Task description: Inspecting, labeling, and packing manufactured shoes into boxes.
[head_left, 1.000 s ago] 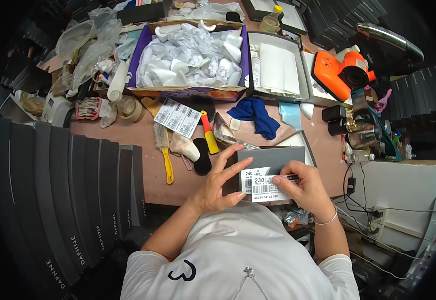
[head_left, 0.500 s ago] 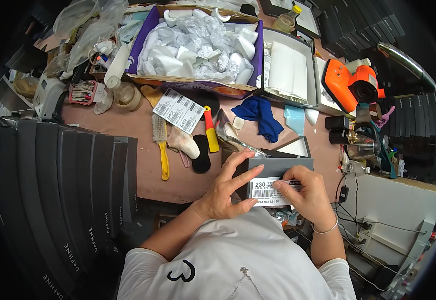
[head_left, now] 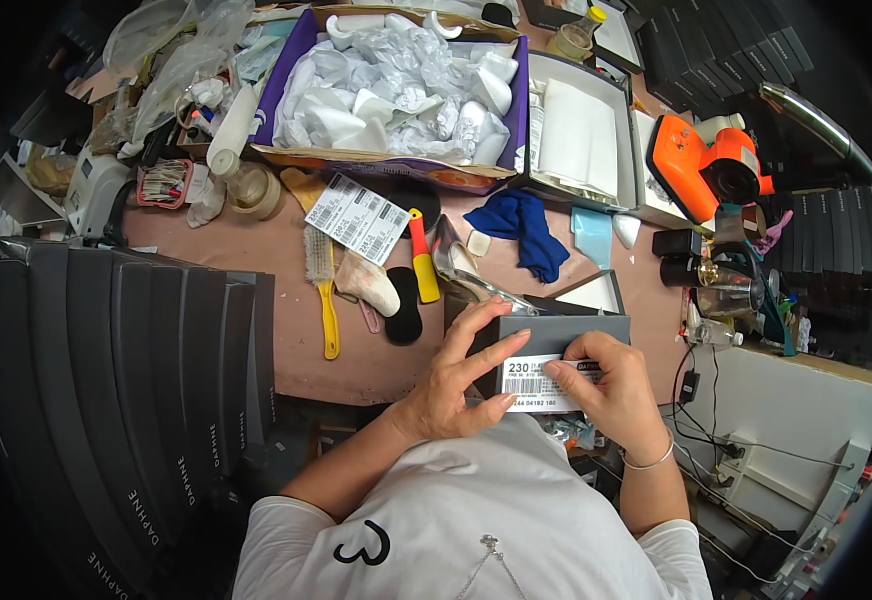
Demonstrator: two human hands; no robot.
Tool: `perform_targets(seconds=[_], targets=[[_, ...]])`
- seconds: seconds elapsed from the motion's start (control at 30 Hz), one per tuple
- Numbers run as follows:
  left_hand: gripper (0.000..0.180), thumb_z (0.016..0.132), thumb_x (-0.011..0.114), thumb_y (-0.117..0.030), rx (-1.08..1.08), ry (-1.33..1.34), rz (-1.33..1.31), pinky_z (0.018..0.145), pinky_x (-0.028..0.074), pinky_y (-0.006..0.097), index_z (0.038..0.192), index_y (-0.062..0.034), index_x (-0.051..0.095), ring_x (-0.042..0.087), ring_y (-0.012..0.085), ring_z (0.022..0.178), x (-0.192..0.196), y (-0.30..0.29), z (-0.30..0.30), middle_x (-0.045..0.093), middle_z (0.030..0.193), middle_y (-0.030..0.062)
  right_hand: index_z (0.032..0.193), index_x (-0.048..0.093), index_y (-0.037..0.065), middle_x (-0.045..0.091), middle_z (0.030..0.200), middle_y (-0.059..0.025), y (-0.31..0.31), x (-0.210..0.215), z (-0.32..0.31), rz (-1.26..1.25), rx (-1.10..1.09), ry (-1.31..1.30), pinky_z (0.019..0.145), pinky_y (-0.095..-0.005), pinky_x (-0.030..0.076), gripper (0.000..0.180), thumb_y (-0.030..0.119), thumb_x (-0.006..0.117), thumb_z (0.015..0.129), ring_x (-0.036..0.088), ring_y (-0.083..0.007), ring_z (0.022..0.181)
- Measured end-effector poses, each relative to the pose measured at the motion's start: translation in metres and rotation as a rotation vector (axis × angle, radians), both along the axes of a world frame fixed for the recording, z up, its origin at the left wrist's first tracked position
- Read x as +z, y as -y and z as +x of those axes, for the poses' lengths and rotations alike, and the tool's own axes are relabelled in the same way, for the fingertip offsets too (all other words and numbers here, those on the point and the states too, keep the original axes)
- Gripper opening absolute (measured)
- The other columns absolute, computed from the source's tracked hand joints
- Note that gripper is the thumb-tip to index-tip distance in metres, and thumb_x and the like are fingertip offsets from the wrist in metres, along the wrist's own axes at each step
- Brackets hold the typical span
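A grey shoe box [head_left: 556,337] stands in front of me at the table's near edge, with a white printed barcode label [head_left: 531,392] on the end that faces me. My left hand [head_left: 446,385] grips the box's left side, fingers stretched over its upper edge and thumb at the label's left edge. With fingers bent, my right hand [head_left: 616,385] presses its thumb on the label; the fingertips behind are hidden. A clear-sided shoe [head_left: 453,262] lies just behind the box. Sheets of barcode labels [head_left: 358,222] lie farther left.
A purple-edged carton [head_left: 268,130] full of white shoe inserts and tissue fills the back. A yellow-handled brush [head_left: 329,320], blue cloth [head_left: 521,228] and red-yellow tool [head_left: 422,262] lie on the table. Dark shoe boxes [head_left: 146,370] stand at left; an orange device [head_left: 684,170] sits at right.
Both hands keep almost the same place on the box and label. Only a very slight shift of the box shows.
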State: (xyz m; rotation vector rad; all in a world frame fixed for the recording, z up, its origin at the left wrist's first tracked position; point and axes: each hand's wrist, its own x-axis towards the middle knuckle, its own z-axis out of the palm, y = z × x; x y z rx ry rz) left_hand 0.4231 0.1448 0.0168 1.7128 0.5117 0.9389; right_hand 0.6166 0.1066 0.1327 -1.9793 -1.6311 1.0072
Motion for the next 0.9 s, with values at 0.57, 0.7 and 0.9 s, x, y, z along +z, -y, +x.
perform_targets(seconds=[0.57, 0.7, 0.9], targets=[[0.052, 0.079, 0.062, -0.016, 0.041, 0.035, -0.054, 0.111, 0.025, 0.048, 0.129, -0.0045, 0.055, 0.033, 0.0389, 0.133, 0.0028, 0.0018, 0.0042, 0.035, 0.139, 0.022, 0.079, 0.059, 0.0, 0.058, 0.07, -0.0144, -0.0022, 0.0002, -0.0045, 0.02, 0.019, 0.081, 0.053, -0.0362, 0.046, 0.023, 0.018, 0.074, 0.079, 0.058, -0.0283, 0.057], [0.051, 0.079, 0.062, -0.015, 0.047, 0.034, -0.034, 0.11, 0.027, 0.047, 0.128, -0.0036, 0.055, 0.034, 0.039, 0.132, 0.0021, 0.0025, 0.0059, 0.036, 0.139, 0.0224, 0.079, 0.059, 0.0, 0.058, 0.071, -0.0141, -0.0002, -0.0007, -0.0031, 0.033, 0.038, 0.1, 0.053, -0.037, 0.046, 0.024, 0.019, 0.073, 0.079, 0.058, -0.0296, 0.057], [0.051, 0.077, 0.061, -0.014, 0.074, 0.054, -0.026, 0.108, 0.03, 0.045, 0.125, 0.0009, 0.056, 0.037, 0.0386, 0.13, -0.0012, 0.0048, 0.0073, 0.036, 0.138, 0.0236, 0.079, 0.06, -0.001, 0.059, 0.071, -0.0135, 0.0009, -0.0038, -0.0024, 0.065, 0.078, 0.152, 0.05, -0.0353, 0.046, 0.026, 0.021, 0.074, 0.078, 0.059, -0.0273, 0.055]])
